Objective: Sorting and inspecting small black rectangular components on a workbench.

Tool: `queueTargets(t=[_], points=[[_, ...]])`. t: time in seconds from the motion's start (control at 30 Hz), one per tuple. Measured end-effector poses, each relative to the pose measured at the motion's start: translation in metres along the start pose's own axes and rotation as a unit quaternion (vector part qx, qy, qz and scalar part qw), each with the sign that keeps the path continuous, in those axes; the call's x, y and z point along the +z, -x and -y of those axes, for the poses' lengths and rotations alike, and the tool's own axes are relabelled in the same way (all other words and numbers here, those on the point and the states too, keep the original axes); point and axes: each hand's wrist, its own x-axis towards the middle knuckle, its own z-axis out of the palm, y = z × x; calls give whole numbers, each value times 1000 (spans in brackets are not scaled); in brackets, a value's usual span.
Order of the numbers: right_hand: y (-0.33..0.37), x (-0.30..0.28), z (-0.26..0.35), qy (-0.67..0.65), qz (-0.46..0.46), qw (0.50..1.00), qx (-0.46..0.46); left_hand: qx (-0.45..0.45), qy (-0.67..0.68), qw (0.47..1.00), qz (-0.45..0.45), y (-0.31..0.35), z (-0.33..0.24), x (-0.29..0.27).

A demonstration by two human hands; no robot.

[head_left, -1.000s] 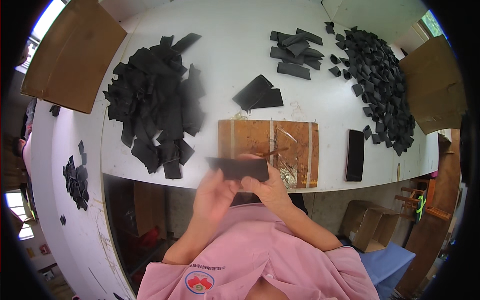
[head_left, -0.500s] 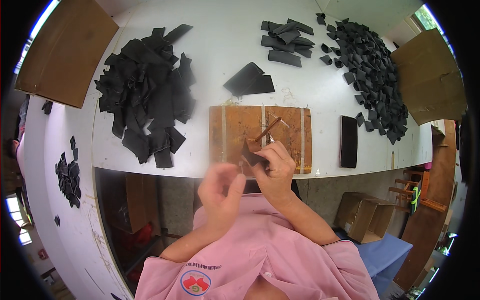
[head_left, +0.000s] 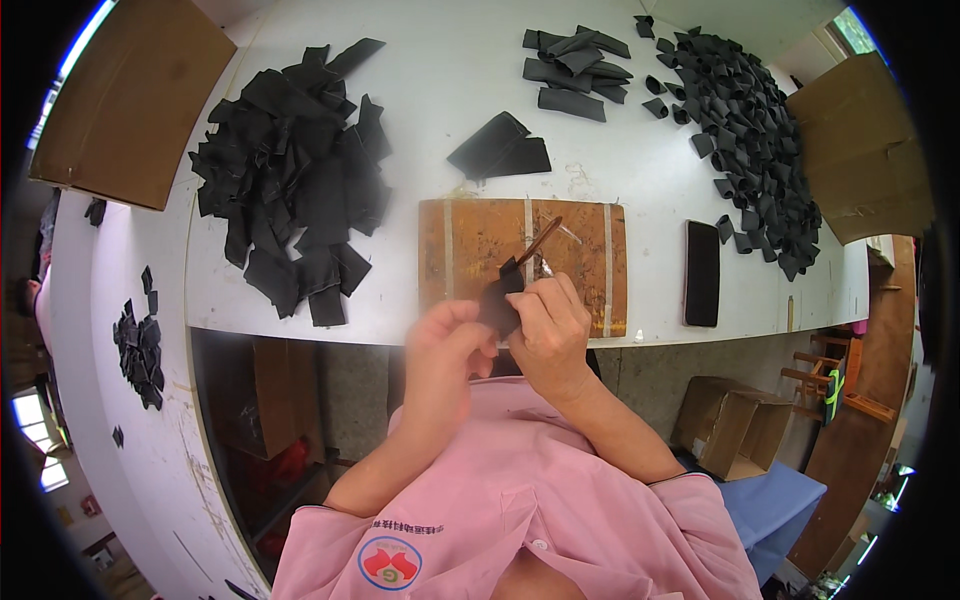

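Note:
Both my hands meet over the near edge of a worn wooden board (head_left: 470, 235). Between them is a small black fabric piece (head_left: 500, 306), its far end at a thin brown stick (head_left: 542, 240) that slants across the board. My right hand (head_left: 550, 330) is closed, pinching the right side of the fabric piece. On the other side my left hand (head_left: 447, 345), slightly blurred, has its fingers curled in at the near left edge of the same piece. A small shiny item (head_left: 545, 268) shows just beyond my right fingers; its kind cannot be made out.
Flat black fabric pieces (head_left: 300, 180) form a big heap at left. Two loose pieces (head_left: 500, 150) lie beyond the board, with rolled strips (head_left: 575, 72) farther back. Short black tubes (head_left: 745, 130) are piled at right, near a dark phone (head_left: 702, 273). Cardboard boxes (head_left: 130, 90) flank the table.
My left hand has moved right and up to the fabric piece, from being apart from it. The piece now covers more of the stick's near end, and the brown patch there is hidden.

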Motion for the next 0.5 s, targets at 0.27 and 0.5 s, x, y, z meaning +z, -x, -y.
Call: queueTargets(t=[0.27,0.5], points=[[4,0,-2,86,15,995,-53,-44,56,997,-5,-1,-4,1],[5,-2,-1,53,65,996,-23,39,-44,998,-20,-8,4,-5]])
